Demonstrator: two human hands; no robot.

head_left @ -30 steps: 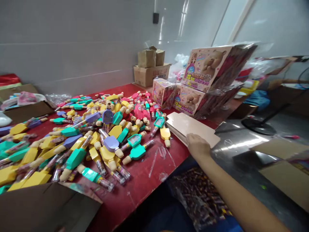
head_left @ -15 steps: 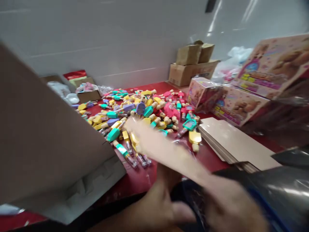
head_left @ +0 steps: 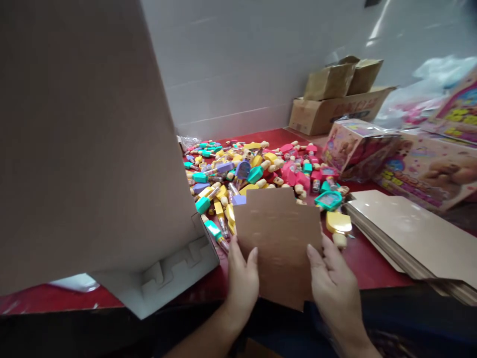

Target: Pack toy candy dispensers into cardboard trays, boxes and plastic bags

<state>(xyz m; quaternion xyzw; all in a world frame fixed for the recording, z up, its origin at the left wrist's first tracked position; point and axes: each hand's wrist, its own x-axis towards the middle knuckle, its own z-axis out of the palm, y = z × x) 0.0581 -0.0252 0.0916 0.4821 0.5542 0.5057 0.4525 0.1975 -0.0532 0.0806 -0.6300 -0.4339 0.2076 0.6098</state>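
A flat brown piece of cardboard (head_left: 278, 243) with notched edges is held upright in front of me between both hands. My left hand (head_left: 242, 273) is closed on its left edge, thumb on the near face. On the right edge, my right hand (head_left: 333, 283) grips it the same way. Behind the cardboard lies a heap of small plastic toys (head_left: 257, 171) in yellow, teal, pink and purple, many with beige knobs; the cardboard hides part of the heap. To the left stands a large open cardboard box (head_left: 93, 149), its slotted inner flap (head_left: 175, 266) showing.
A stack of flat cardboard sheets (head_left: 413, 223) lies right on the red table (head_left: 376, 266). Behind it stand printed pink boxes (head_left: 428, 166) in clear wrap. Brown cartons (head_left: 316, 114) and a plastic bag (head_left: 406, 99) sit near the wall.
The cardboard, seen slanting and blurred before, now stands facing me with a hand on each side. My view has shifted, so the big box covers more of the left.
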